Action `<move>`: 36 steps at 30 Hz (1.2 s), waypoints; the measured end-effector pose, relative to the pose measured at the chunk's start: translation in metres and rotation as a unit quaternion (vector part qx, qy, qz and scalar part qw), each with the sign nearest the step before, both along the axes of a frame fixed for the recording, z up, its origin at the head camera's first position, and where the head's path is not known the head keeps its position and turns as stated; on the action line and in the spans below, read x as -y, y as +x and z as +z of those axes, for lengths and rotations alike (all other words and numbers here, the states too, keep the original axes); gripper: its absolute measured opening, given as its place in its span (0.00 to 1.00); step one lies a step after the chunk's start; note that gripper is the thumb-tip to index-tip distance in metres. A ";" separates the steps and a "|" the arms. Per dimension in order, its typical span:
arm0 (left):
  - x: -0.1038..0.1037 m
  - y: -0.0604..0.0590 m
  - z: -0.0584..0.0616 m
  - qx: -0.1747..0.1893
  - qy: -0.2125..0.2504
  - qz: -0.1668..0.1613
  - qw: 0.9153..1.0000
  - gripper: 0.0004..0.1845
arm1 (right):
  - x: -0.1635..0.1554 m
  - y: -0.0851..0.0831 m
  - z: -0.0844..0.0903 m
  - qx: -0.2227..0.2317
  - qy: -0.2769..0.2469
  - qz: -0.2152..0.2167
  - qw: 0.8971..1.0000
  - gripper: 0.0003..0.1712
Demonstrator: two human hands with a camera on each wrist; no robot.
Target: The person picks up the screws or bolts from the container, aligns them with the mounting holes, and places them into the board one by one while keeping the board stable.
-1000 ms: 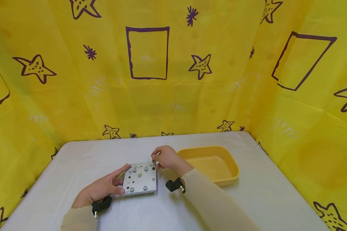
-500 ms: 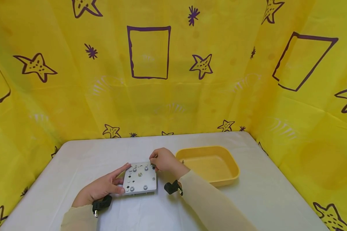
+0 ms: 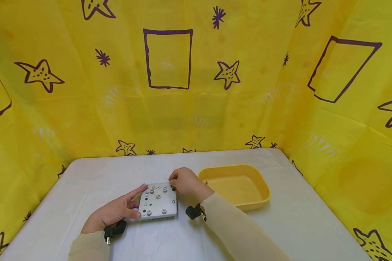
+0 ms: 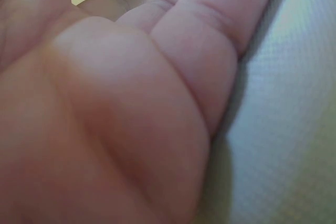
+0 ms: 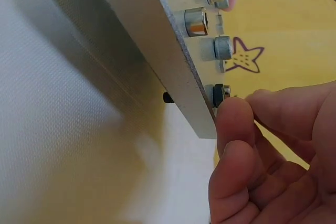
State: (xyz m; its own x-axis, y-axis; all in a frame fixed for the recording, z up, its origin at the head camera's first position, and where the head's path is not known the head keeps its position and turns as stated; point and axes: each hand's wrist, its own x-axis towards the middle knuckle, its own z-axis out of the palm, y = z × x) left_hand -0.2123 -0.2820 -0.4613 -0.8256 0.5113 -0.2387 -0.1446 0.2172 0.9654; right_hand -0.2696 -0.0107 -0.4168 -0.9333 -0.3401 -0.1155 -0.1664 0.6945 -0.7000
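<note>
A square silver metal plate [image 3: 158,206] with several socket-head screws and holes lies on the white table. My left hand [image 3: 115,212] grips its left side, thumb at the front corner and index finger at the back corner. At the far right corner, my right hand [image 3: 186,181] pinches a small metal screw [image 3: 171,185], largely hidden by the fingers. The right wrist view shows the plate's edge [image 5: 163,40], socket-head screws [image 5: 196,22] standing on it, and a black fastener [image 5: 218,96] beside the right fingertips. In the left wrist view, the palm [image 4: 121,103] covers most of the picture.
A yellow tray [image 3: 228,167] stands on the table just right of the plate, partly behind the right forearm. Yellow cloth [image 3: 196,108] with drawn stars hangs round the back and sides of the white table [image 3: 101,177].
My right hand has shifted slightly left over the plate's far right corner. The metal piece that showed above its fingertips is now mostly out of sight. The left hand and plate stay put.
</note>
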 end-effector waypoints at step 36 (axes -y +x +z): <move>0.000 0.001 -0.002 -0.015 -0.036 -0.002 0.999 0.55 | -0.142 0.028 -0.012 0.043 -0.182 -0.048 0.981 0.26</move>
State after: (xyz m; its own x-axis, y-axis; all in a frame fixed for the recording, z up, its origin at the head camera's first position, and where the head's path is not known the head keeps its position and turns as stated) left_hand -0.2117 -0.2818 -0.4629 -0.8308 0.4966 -0.2512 -0.1157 0.2874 0.9508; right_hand -0.2417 0.1310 -0.4288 -0.9549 -0.2851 -0.0829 -0.0419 0.4059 -0.9130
